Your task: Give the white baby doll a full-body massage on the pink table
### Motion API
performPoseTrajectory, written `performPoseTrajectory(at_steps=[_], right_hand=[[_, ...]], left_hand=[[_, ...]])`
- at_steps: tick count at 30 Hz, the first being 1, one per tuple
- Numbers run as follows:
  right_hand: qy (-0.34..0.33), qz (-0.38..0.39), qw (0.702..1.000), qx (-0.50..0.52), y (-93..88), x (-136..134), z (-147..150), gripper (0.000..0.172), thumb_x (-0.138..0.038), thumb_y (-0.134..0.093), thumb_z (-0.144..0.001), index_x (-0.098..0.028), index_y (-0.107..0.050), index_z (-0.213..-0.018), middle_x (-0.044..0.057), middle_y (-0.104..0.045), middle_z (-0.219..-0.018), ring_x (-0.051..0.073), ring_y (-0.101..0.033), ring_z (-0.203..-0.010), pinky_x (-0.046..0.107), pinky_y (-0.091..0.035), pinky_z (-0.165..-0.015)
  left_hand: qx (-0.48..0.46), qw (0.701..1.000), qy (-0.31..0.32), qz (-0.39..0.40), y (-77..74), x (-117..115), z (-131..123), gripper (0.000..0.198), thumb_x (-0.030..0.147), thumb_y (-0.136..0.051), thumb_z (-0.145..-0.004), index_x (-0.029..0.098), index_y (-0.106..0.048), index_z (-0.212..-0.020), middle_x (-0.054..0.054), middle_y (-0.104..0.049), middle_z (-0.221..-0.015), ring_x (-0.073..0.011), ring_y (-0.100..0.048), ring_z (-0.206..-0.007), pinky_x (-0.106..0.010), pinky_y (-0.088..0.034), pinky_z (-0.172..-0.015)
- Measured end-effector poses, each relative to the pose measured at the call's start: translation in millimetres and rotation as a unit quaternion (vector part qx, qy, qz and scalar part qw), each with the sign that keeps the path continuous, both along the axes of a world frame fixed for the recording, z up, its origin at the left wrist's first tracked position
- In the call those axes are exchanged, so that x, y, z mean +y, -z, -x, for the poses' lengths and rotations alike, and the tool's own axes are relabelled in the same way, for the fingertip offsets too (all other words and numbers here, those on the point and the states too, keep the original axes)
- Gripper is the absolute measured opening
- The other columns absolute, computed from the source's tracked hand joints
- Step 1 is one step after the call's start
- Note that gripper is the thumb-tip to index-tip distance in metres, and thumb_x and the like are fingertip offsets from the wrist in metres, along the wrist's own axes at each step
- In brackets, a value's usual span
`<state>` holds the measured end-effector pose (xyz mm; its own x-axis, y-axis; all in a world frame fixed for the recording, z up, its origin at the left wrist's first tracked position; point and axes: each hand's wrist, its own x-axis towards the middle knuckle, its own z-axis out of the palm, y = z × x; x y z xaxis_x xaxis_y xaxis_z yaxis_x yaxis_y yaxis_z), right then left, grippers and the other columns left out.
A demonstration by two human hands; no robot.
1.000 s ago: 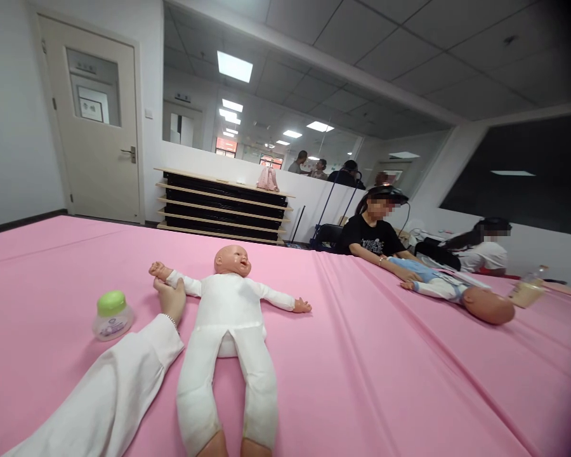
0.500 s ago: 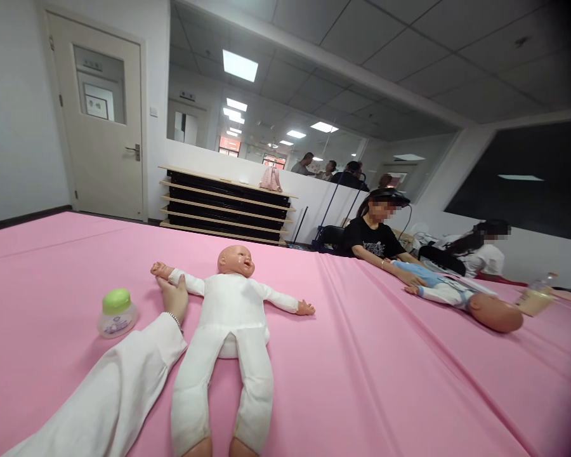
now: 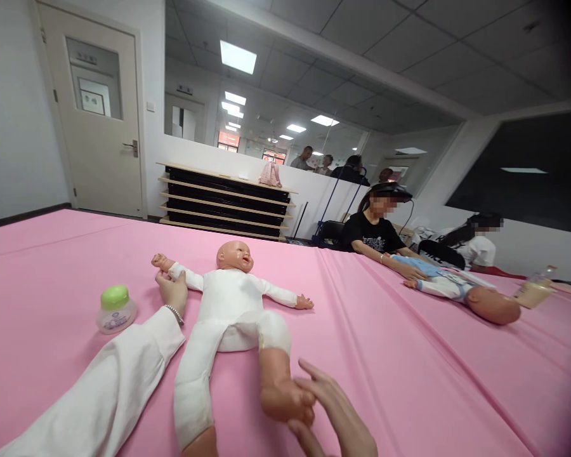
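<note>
Head view: with your left hand (image 3: 172, 295), fingers closed round its wrist, steady the doll (image 3: 231, 292) lightly on its back on the pink counter (image 3: 238, 403), and let your right hand (image 3: 340, 412), fingers open beside the foot (image 3: 285, 403), guide without twisting.

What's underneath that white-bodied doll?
The white-bodied doll lies on a pink surface, visible around it and between its legs. Anything directly beneath its back is covered and can't be seen.
</note>
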<state>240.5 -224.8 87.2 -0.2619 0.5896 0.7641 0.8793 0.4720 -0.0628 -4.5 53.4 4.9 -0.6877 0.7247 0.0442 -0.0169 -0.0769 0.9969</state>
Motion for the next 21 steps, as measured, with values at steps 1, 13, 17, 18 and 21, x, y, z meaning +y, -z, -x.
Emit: performPoseTrajectory(at_steps=[1,13,17,18,21], right_hand=[[-0.002,-0.007,1.000,-0.001,-8.3,11.3,0.5,0.037,-0.037,-0.036,-0.094,-0.007,-0.058,-0.098,0.001,-0.038,-0.111,-0.005,-0.033,-0.116,-0.004,-0.036,-0.096],[-0.203,0.298,0.923,-0.139,-1.0,133.5,68.2,0.029,-0.031,-0.046,-0.087,-0.016,-0.053,-0.110,0.003,-0.034,-0.105,0.003,-0.022,-0.113,0.029,-0.022,-0.112],[-0.220,0.315,0.909,-0.161,14.6,140.1,80.6,0.028,-0.028,-0.044,-0.086,-0.016,-0.053,-0.110,0.003,-0.034,-0.101,-0.004,-0.026,-0.098,0.010,-0.031,-0.103],[-0.222,0.318,0.909,-0.153,16.9,141.0,81.3,0.029,-0.028,-0.045,-0.086,-0.019,-0.053,-0.112,0.003,-0.034,-0.101,-0.007,-0.025,-0.091,0.006,-0.031,-0.100],[-0.233,0.319,0.910,-0.128,20.3,143.2,80.9,0.032,-0.029,-0.048,-0.084,-0.022,-0.052,-0.115,0.001,-0.033,-0.102,-0.010,-0.022,-0.082,0.000,-0.030,-0.095]], left_hand=[[0.014,1.000,0.008,-0.009,-4.5,-3.4,-2.3,0.069,0.034,-0.056,-0.071,0.018,-0.027,-0.131,-0.013,-0.051,-0.121,-0.0196,-0.055,-0.105,-0.037,-0.046,-0.092],[0.400,0.857,0.270,-0.178,-30.5,-26.4,-36.3,0.035,0.020,-0.051,-0.074,0.025,-0.058,-0.108,0.000,-0.057,-0.116,-0.0156,-0.050,-0.106,-0.033,-0.039,-0.100],[0.533,0.781,0.271,-0.183,-24.8,-28.8,-31.6,0.041,0.026,-0.054,-0.076,0.027,-0.053,-0.117,0.000,-0.052,-0.123,-0.0159,-0.047,-0.110,-0.034,-0.035,-0.103],[0.556,0.768,0.261,-0.181,-24.6,-30.1,-30.6,0.043,0.027,-0.052,-0.077,0.027,-0.050,-0.120,0.000,-0.051,-0.125,-0.0156,-0.046,-0.111,-0.034,-0.035,-0.103],[0.577,0.756,0.250,-0.183,-26.2,-34.2,-29.1,0.047,0.027,-0.053,-0.076,0.028,-0.047,-0.123,0.000,-0.048,-0.127,-0.0157,-0.045,-0.113,-0.033,-0.035,-0.104]])
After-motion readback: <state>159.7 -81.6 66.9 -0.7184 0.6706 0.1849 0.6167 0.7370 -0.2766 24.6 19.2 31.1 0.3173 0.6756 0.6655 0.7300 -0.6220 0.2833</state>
